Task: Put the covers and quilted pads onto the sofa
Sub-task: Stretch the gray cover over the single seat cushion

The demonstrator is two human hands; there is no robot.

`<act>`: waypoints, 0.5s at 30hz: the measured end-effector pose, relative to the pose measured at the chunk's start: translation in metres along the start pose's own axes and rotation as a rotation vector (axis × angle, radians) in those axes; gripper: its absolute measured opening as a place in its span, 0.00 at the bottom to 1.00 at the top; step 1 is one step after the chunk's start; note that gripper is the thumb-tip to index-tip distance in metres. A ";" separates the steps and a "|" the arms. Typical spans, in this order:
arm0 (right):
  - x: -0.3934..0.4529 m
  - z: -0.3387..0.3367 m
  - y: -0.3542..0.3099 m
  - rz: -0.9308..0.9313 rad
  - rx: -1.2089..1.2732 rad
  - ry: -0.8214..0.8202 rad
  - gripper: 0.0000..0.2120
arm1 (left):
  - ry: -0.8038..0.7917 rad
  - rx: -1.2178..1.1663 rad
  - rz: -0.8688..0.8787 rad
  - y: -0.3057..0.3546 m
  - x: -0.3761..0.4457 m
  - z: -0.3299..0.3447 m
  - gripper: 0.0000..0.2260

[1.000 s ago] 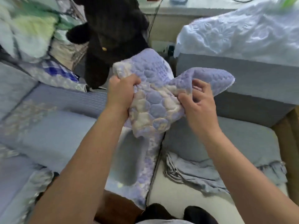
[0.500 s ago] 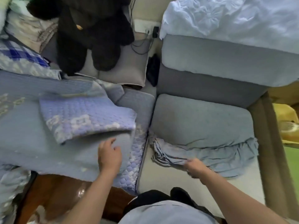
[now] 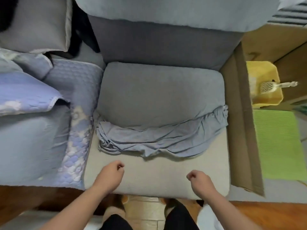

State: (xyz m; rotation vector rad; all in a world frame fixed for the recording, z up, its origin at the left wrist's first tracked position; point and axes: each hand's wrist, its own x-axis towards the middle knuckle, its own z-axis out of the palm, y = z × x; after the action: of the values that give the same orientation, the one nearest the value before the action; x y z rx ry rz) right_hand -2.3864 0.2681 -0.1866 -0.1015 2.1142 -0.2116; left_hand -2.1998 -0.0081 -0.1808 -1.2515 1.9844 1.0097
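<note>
Grey-blue fabric, the cover [image 3: 159, 103], is stretched over the rear part of the seat cushion [image 3: 157, 178] and is bunched in loose folds across the middle, so that the beige front of the cushion is left bare. Both hands are held above that bare strip, near the front edge and well apart from each other. The left hand [image 3: 110, 175] is curled into a loose fist with the fingertips tucked toward the palm; nothing is seen gripped in it. The right hand [image 3: 200, 180] is likewise loosely curled and is seen to hold nothing. Neither hand is touching the bunched edge of the cover, which lies just beyond the knuckles.

To the left, a lavender quilted pad [image 3: 78, 130] with a pale floral pattern is draped over the neighbouring seat and hangs down its front, its edge just beside the beige cushion. A second folded quilted piece [image 3: 25, 93] is laid on top of it farther left. The grey backrest [image 3: 162, 45] is seen behind the cushion. On the right, past the brown sofa arm [image 3: 240, 130], a yellow bin [image 3: 265, 83] and a green mat [image 3: 279, 143] are visible on the floor.
</note>
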 end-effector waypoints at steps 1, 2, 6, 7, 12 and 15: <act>0.016 -0.001 0.000 -0.073 -0.018 -0.004 0.15 | 0.052 0.036 -0.008 0.009 0.016 0.010 0.14; 0.032 -0.004 -0.004 -0.133 -0.048 0.022 0.16 | 0.105 0.082 0.001 0.017 0.033 0.019 0.17; 0.102 -0.029 -0.032 -0.375 -0.121 0.272 0.16 | 0.318 0.239 0.144 0.061 0.091 0.045 0.25; 0.122 -0.035 -0.043 -0.450 -0.136 0.320 0.17 | 0.350 0.269 0.173 0.069 0.105 0.048 0.27; 0.202 -0.053 -0.062 -0.463 -0.598 0.317 0.22 | 0.285 0.473 0.220 0.074 0.158 0.062 0.27; 0.199 -0.048 -0.046 -0.413 -0.783 0.268 0.18 | 0.252 0.594 0.236 0.066 0.165 0.069 0.26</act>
State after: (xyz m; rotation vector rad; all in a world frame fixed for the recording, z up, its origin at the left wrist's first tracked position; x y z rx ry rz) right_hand -2.5321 0.1972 -0.3201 -1.0216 2.3075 0.3952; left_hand -2.3200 -0.0117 -0.3289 -0.8553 2.4226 0.3103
